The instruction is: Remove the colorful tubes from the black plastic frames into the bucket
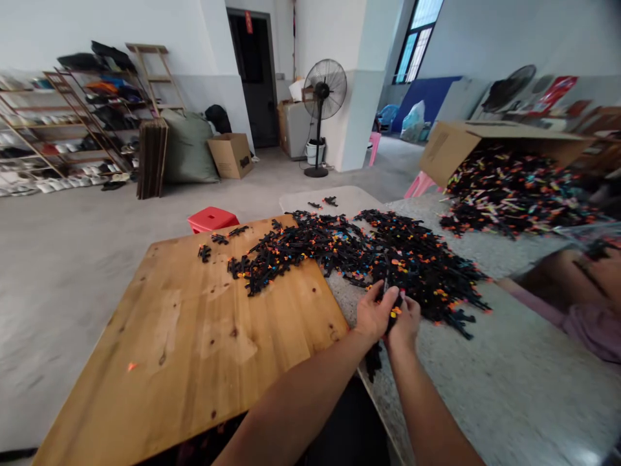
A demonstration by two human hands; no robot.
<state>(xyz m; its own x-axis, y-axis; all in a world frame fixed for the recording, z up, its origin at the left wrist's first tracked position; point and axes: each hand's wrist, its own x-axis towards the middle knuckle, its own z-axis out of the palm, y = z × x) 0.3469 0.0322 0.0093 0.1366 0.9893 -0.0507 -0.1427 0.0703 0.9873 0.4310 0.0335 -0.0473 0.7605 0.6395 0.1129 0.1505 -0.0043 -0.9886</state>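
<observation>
1. Left hand (372, 315) and right hand (403, 321): the two hands meet over the near edge of the speckled grey stone tabletop (509, 382), fingers curled shut around a small black plastic piece with an orange tip (394, 307) held between them.
2. Main heap of small black plastic pieces with orange and blue tips (388, 255): just beyond the hands, spread across the stone tabletop and spilling left onto the wooden surface.
3. Bare wooden tabletop with dark knots (184, 349): to the left of the hands, butted against the stone one; a few stray black pieces (213, 243) lie near its far edge.
4. Tipped brown cardboard box (460, 145): far right on the stone tabletop, on its side, a second heap of multicoloured pieces (514, 194) pouring from its mouth.
5. Red plastic stool (212, 219): on the floor behind the wooden tabletop.
6. Black pedestal fan (324, 97): standing near the white pillar in the background.
7. Shelving racks holding shoes (58, 136): along the far left wall.
</observation>
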